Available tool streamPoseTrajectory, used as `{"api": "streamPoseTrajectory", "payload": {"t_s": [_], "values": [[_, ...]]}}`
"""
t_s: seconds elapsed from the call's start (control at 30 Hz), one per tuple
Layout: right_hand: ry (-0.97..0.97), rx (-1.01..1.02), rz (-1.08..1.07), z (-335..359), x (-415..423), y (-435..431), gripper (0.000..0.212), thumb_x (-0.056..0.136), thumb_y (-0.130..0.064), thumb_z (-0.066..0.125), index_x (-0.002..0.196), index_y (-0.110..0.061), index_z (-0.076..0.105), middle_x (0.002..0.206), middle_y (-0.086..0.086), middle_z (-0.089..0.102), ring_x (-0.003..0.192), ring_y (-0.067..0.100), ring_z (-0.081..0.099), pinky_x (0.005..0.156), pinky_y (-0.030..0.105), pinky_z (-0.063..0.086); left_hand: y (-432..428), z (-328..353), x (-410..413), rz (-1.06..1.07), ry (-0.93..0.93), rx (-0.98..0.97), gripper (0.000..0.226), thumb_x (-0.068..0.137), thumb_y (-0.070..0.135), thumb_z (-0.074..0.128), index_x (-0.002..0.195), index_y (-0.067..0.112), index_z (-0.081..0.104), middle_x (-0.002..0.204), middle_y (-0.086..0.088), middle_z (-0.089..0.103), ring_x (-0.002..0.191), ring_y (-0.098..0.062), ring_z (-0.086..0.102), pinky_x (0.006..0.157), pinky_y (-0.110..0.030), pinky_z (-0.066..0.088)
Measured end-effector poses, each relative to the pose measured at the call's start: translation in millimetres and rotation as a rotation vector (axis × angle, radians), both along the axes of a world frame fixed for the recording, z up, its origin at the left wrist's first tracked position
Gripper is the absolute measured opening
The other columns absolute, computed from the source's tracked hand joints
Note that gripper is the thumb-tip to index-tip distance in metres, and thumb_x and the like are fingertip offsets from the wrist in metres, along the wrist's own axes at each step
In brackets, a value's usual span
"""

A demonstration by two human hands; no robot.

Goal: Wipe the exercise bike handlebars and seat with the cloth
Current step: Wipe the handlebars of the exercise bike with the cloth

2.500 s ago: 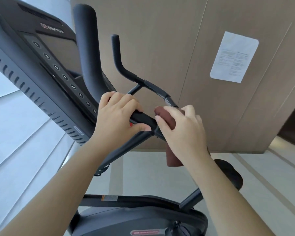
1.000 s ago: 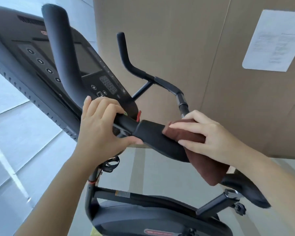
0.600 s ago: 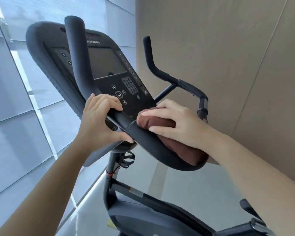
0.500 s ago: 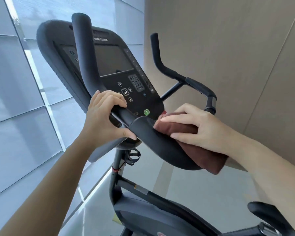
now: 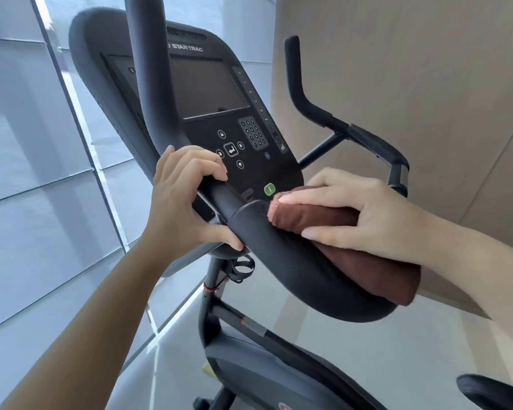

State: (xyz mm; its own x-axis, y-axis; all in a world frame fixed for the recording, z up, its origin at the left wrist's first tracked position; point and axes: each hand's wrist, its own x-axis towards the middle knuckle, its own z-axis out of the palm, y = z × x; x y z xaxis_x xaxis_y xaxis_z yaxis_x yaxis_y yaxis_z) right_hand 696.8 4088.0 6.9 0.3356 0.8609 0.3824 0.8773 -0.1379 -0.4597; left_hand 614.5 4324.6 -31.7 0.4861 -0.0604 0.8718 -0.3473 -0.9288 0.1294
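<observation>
A black exercise bike fills the view. My left hand (image 5: 187, 199) grips the near handlebar (image 5: 148, 84) where it bends toward the padded armrest (image 5: 293, 267). A folded brown cloth (image 5: 347, 247) lies on that pad. My right hand (image 5: 359, 211) holds the cloth against the pad, fingers over its top and thumb along its near side. The far handlebar (image 5: 314, 110) rises at the right. A corner of the black seat (image 5: 492, 392) shows at the bottom right.
The console (image 5: 208, 93) with a dark screen, keypad and green button sits just behind my hands. A glass wall (image 5: 27, 173) runs along the left. A beige panelled wall (image 5: 427, 69) stands close on the right. The bike frame (image 5: 249, 350) lies below.
My right hand has slid the cloth back and forth along the padded armrest and now sits near its upper end. My left hand keeps its grip. The view has swung left.
</observation>
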Motion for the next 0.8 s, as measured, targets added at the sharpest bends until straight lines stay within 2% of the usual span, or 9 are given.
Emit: {"api": "streamPoseTrajectory", "payload": {"t_s": [0.07, 0.13, 0.27, 0.37, 0.47, 0.57, 0.67, 0.8], "values": [[0.001, -0.045, 0.0, -9, 7, -33, 0.042, 0.074, -0.031, 0.066, 0.111, -0.05, 0.059, 0.106, -0.018, 0.058, 0.107, 0.001, 0.054, 0.09, 0.006, 0.033, 1, 0, 0, 0.009, 0.005, 0.024, 0.082, 0.046, 0.085, 0.052, 0.091, 0.016, 0.048, 0.098, 0.0, 0.054, 0.098, -0.017, 0.049, 0.102, -0.056, 0.025], [0.032, -0.031, -0.021, -16, 10, -56, 0.041, 0.073, -0.031, 0.068, 0.109, -0.048, 0.061, 0.105, -0.016, 0.058, 0.105, 0.004, 0.056, 0.089, 0.009, 0.036, 1, 1, -1, 0.027, 0.014, 0.041, 0.082, 0.046, 0.085, 0.053, 0.091, 0.016, 0.047, 0.098, 0.0, 0.054, 0.097, -0.018, 0.049, 0.097, -0.061, 0.028], [0.052, 0.048, 0.022, -10, 10, -33, 0.037, 0.075, -0.024, 0.071, 0.109, -0.04, 0.064, 0.102, -0.014, 0.061, 0.104, 0.004, 0.057, 0.091, 0.01, 0.036, -6, 1, -5, 0.093, 0.031, 0.052, 0.088, 0.048, 0.089, 0.046, 0.094, 0.014, 0.047, 0.101, -0.005, 0.055, 0.101, -0.026, 0.051, 0.093, -0.063, 0.031], [-0.056, 0.116, 0.08, -1, 1, 13, 0.037, 0.078, -0.026, 0.071, 0.113, -0.034, 0.062, 0.107, -0.001, 0.06, 0.103, 0.006, 0.055, 0.096, 0.016, 0.037, -22, -7, -14, 0.149, 0.05, 0.058, 0.096, 0.051, 0.087, 0.044, 0.102, 0.005, 0.052, 0.112, -0.009, 0.054, 0.119, -0.032, 0.045, 0.1, -0.054, 0.033], [-0.095, 0.102, 0.127, -1, 3, 11, 0.039, 0.08, -0.026, 0.068, 0.117, -0.034, 0.06, 0.107, 0.001, 0.056, 0.101, 0.007, 0.053, 0.095, 0.013, 0.034, -47, -14, -28, 0.187, 0.118, 0.017, 0.1, 0.055, 0.082, 0.047, 0.108, -0.003, 0.054, 0.121, -0.009, 0.05, 0.128, -0.032, 0.037, 0.106, -0.042, 0.03], [-0.119, 0.015, 0.194, -16, 23, -40, 0.042, 0.08, -0.026, 0.069, 0.118, -0.039, 0.059, 0.11, -0.005, 0.054, 0.106, 0.006, 0.053, 0.096, 0.015, 0.036, -67, -16, -45, 0.237, 0.167, -0.04, 0.095, 0.058, 0.074, 0.055, 0.115, -0.002, 0.052, 0.128, -0.008, 0.047, 0.129, -0.024, 0.037, 0.106, -0.038, 0.03], [-0.089, 0.036, 0.219, -28, 36, -75, 0.041, 0.078, -0.03, 0.066, 0.117, -0.041, 0.059, 0.11, -0.01, 0.056, 0.106, 0.006, 0.054, 0.094, 0.015, 0.04, -85, -18, -59, 0.292, 0.178, -0.135, 0.089, 0.054, 0.064, 0.065, 0.121, 0.006, 0.051, 0.131, 0.001, 0.046, 0.123, -0.01, 0.039, 0.1, -0.031, 0.036], [-0.127, 0.127, 0.238, -18, 27, -37, 0.036, 0.079, -0.027, 0.07, 0.114, -0.033, 0.063, 0.102, -0.002, 0.057, 0.096, 0.0, 0.052, 0.089, 0.006, 0.035, -105, -19, -62, 0.338, 0.214, -0.183, 0.093, 0.05, 0.064, 0.067, 0.121, 0.007, 0.051, 0.133, 0.004, 0.043, 0.123, -0.007, 0.038, 0.095, -0.022, 0.036]]}}
